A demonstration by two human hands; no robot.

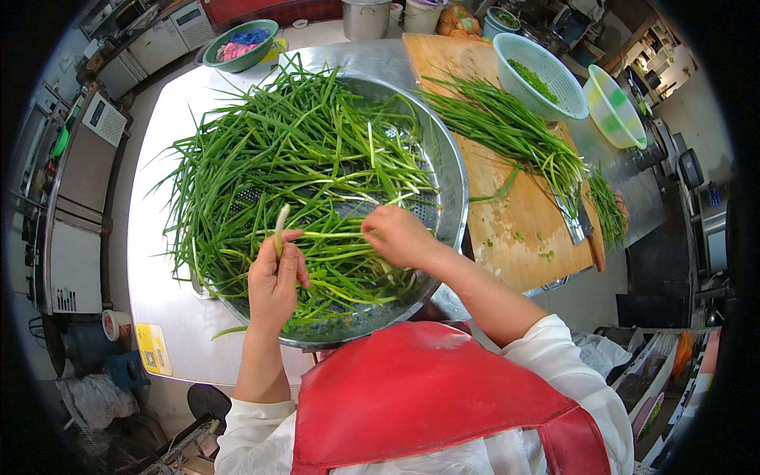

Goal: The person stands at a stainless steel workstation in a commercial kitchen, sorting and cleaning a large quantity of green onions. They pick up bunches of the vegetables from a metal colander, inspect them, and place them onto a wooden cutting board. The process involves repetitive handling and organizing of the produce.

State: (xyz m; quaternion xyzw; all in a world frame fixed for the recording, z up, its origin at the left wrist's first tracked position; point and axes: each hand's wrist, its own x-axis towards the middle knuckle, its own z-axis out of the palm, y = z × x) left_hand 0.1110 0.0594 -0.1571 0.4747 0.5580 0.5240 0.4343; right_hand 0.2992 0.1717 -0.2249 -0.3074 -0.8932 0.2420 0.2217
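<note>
A wide, perforated metal basin is heaped with long scallions, their green tops spilling over its left rim. Over the near half of the basin, my left hand grips a scallion whose white end sticks up between the fingers. My right hand is to its right, thumb and fingertips pinched on a pale green stalk that stretches toward the left hand. Other stalks lie beneath both hands, and the fingertips of my right hand are partly hidden.
Right of the basin, a wooden cutting board carries a scallion bunch, a knife and a pale blue colander with chopped greens. Beyond stands a green-and-white basket. A green bowl with cloths sits at the steel table's far left.
</note>
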